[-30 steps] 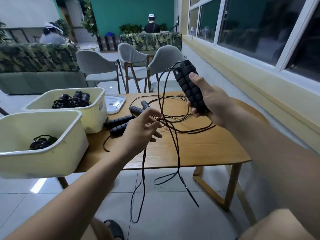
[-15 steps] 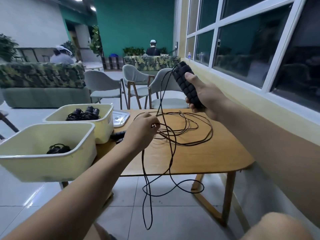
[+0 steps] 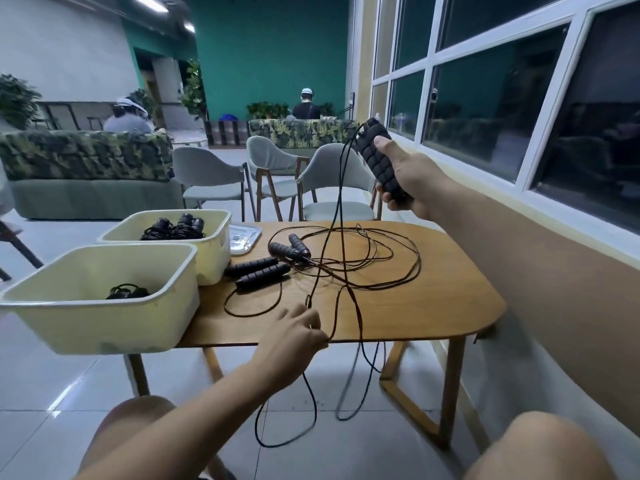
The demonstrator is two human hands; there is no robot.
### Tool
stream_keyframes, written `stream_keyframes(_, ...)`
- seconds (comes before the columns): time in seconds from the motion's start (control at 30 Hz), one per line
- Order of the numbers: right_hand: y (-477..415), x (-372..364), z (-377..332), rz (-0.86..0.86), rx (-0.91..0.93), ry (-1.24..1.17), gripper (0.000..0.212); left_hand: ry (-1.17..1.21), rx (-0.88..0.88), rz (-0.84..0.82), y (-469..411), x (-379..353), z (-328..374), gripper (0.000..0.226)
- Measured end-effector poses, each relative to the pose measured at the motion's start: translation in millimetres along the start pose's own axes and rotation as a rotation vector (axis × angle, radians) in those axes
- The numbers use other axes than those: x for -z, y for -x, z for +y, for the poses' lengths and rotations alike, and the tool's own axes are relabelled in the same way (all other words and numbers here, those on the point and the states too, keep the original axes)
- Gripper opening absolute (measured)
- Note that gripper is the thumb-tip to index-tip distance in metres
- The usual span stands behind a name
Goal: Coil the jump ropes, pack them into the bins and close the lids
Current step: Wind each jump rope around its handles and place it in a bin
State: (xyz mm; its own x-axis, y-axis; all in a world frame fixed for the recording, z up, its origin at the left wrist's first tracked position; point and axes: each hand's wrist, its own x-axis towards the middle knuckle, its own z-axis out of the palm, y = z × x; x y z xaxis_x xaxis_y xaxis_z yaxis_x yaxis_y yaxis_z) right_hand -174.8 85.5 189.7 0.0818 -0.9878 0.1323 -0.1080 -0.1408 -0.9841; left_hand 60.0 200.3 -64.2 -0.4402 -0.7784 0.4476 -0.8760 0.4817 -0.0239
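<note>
Since the earlier frame our left hand [image 3: 294, 332] dropped toward 6 o'clock, pinching the limp, light cord [image 3: 337, 216]; right hand [image 3: 408, 181] grips the paired foam handles [image 3: 379, 155].

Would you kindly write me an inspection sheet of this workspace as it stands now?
Surface: wooden table, two bins at its left end.
Job's things: near bin holds one coiled rope; far bin holds several; four loose handles and tangled cords on the table.
Clutter: clear lid beside the far bin.
Hands: right hand raised, gripping paired handles; left hand pinching the hanging cord at the table's edge.
Cables: cord loops trail to the floor.
Surroundings: chairs, sofas, two seated people far off, windows on the right.
</note>
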Motion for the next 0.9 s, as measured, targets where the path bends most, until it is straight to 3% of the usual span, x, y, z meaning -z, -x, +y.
stream_keyframes(0.13,-1.1,1.1,2.6,0.018,-0.016,0.002,0.056,0.209,0.013,-0.239,18.1,-18.0,4.9,0.02)
stream_keyframes(0.4,0.5,-0.5,15.1,0.028,-0.049,0.076,0.064,0.351,0.114,-0.714,73.1,-69.1,24.6,0.027)
stream_keyframes(0.63,3.4,6.7,12.9,0.058,-0.068,0.074,0.059,0.796,0.624,-0.761,90.6,-82.0,14.0,0.015)
stream_keyframes(0.9,1.8,27.4,4.7,0.081,-0.09,0.09,0.048,0.794,1.1,-0.76,126.1,-96.8,-43.4,0.018)
